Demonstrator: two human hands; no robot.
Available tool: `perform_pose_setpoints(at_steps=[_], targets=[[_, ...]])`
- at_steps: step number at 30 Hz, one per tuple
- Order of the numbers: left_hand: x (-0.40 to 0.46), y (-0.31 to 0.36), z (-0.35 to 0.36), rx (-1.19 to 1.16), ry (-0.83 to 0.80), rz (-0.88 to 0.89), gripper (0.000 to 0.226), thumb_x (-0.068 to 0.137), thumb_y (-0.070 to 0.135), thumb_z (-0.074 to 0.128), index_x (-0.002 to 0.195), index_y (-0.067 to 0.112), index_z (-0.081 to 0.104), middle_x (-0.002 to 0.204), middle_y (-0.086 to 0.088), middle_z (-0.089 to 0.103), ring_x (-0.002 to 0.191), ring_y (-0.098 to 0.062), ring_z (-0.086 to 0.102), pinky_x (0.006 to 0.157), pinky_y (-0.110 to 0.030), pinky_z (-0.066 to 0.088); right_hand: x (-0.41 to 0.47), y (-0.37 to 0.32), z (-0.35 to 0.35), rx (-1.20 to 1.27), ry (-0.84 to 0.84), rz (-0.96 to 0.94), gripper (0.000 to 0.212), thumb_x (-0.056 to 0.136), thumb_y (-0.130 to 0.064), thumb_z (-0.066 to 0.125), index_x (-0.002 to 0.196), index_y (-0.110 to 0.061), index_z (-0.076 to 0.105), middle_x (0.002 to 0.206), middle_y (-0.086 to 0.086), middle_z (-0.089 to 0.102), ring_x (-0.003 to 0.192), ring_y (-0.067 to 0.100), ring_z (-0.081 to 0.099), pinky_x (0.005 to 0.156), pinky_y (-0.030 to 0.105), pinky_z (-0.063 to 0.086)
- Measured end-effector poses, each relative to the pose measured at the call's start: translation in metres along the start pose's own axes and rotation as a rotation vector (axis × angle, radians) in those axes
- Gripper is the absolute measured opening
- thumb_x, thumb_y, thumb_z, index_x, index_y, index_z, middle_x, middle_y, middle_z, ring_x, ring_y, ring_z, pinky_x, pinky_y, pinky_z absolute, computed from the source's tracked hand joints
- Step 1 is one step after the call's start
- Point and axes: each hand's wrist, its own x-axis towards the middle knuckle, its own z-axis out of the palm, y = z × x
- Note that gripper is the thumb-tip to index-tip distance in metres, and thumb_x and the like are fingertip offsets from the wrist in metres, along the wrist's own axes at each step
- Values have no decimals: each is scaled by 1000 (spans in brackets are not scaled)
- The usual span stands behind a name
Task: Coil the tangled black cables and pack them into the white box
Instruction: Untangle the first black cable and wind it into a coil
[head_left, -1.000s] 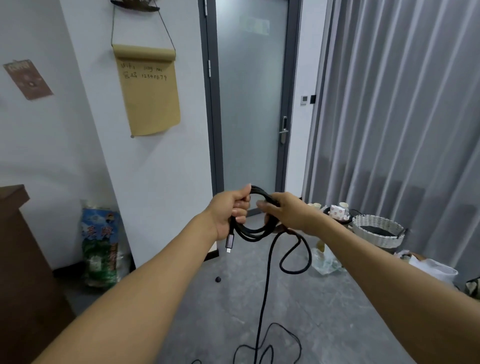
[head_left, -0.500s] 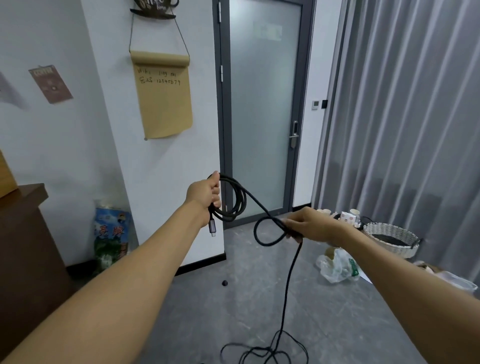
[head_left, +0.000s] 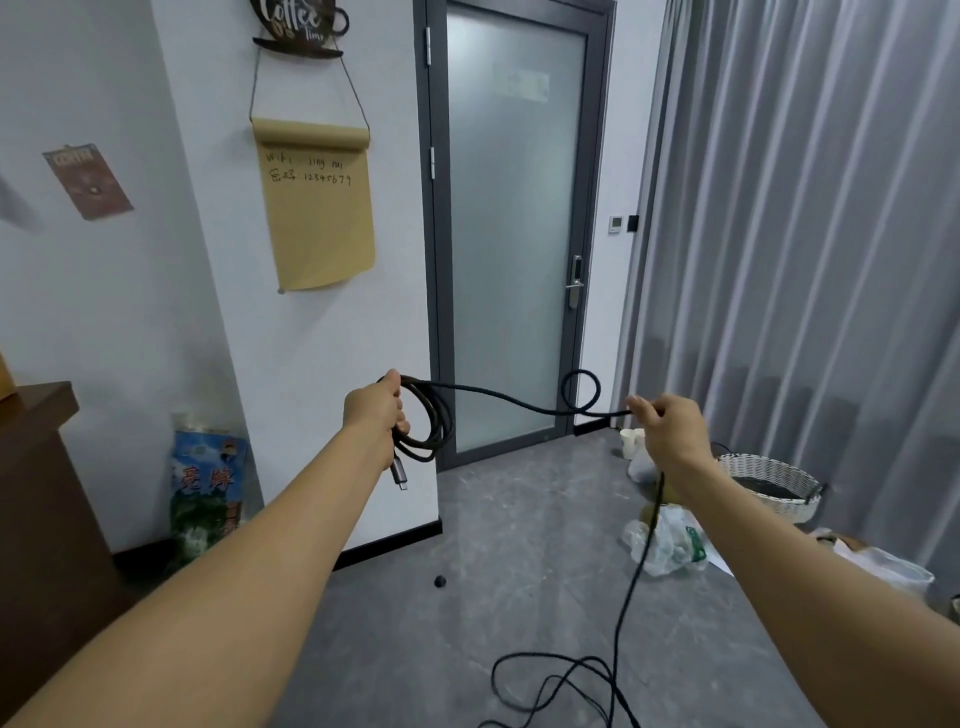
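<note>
My left hand (head_left: 376, 410) grips a small coil of black cable (head_left: 434, 423), and a grey plug (head_left: 399, 475) dangles below the fist. From the coil the cable runs right, makes a small loop (head_left: 582, 391), and passes through my right hand (head_left: 667, 428), which pinches it. Below that hand the cable drops to the floor and ends in loose tangled loops (head_left: 566, 686). No white box is in view.
A frosted glass door (head_left: 511, 228) stands ahead, grey curtains to its right. A white woven basket (head_left: 769, 483), plastic bags (head_left: 665, 545) and paper cups (head_left: 631, 441) lie on the floor at right. A brown cabinet (head_left: 36, 499) and a printed bag (head_left: 208, 493) stand at left.
My hands have moved apart. The right hand slid along the cable to the right, drawing out a straight length between the hands. The view has tilted upward.
</note>
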Motion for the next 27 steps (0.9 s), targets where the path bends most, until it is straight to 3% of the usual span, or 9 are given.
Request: perform_pose_setpoints(at_steps=[6, 7, 10, 13, 14, 15, 16, 23, 27], targets=[[-12, 18, 21, -172, -171, 32, 34, 98, 24, 50, 66, 14, 43, 39, 9, 26, 28, -4, 20, 32, -15, 21, -10, 13, 20, -382, -224, 45, 21, 93, -20, 55, 89, 0, 63, 89, 17, 66, 82, 28, 60, 74, 35, 47], [-14, 18, 26, -169, -211, 36, 33, 98, 24, 50, 67, 14, 43, 44, 7, 26, 29, -4, 20, 32, -15, 21, -12, 6, 24, -365, -289, 2, 16, 92, -10, 53, 100, -2, 63, 97, 16, 66, 88, 28, 60, 76, 34, 47], [-19, 11, 38, -85, -300, 66, 33, 98, 25, 49, 67, 15, 42, 50, 6, 25, 30, -3, 20, 33, -15, 20, -25, -28, 33, 18, -450, -93, 46, 87, 8, 41, 130, -7, 47, 124, 11, 57, 109, 26, 55, 79, 30, 49], [-24, 0, 46, -26, -374, 72, 35, 98, 25, 48, 66, 16, 40, 44, 9, 26, 31, -3, 21, 33, -15, 20, -37, -56, 43, 185, -619, -151, 44, 84, 9, 43, 124, -6, 51, 120, 18, 59, 110, 35, 55, 93, 45, 46], [-26, -2, 47, -24, -396, 67, 36, 99, 25, 47, 65, 16, 39, 42, 10, 26, 31, -2, 21, 34, -15, 20, -41, -59, 46, 164, -652, -155, 34, 84, 5, 46, 117, -3, 54, 109, 19, 61, 123, 41, 40, 91, 48, 47], [-28, -3, 47, -25, -416, 66, 36, 99, 25, 47, 65, 16, 39, 41, 10, 26, 31, -2, 21, 34, -15, 20, -45, -58, 49, 131, -652, -158, 25, 86, 1, 49, 110, -1, 55, 97, 16, 61, 87, 11, 40, 84, 47, 48], [-29, -2, 46, -29, -430, 67, 36, 99, 26, 47, 65, 16, 38, 41, 11, 26, 31, -2, 20, 34, -14, 20, -47, -54, 50, 118, -650, -156, 16, 89, -3, 50, 103, 0, 58, 87, 12, 61, 79, 24, 55, 80, 43, 49], [-23, 18, 26, -145, -254, 65, 30, 98, 24, 50, 70, 14, 45, 47, 7, 28, 30, -2, 21, 32, -14, 21, -43, -16, 29, 87, -601, -155, 25, 94, -24, 54, 75, -14, 67, 64, -1, 54, 52, 3, 48, 53, 13, 40], [-21, 16, 16, -183, -147, 54, 32, 98, 25, 51, 68, 14, 45, 46, 7, 29, 29, -4, 21, 32, -15, 22, -46, -15, 27, -40, -739, -130, 33, 91, -32, 58, 67, -11, 67, 57, -2, 60, 48, 6, 49, 48, 12, 40]])
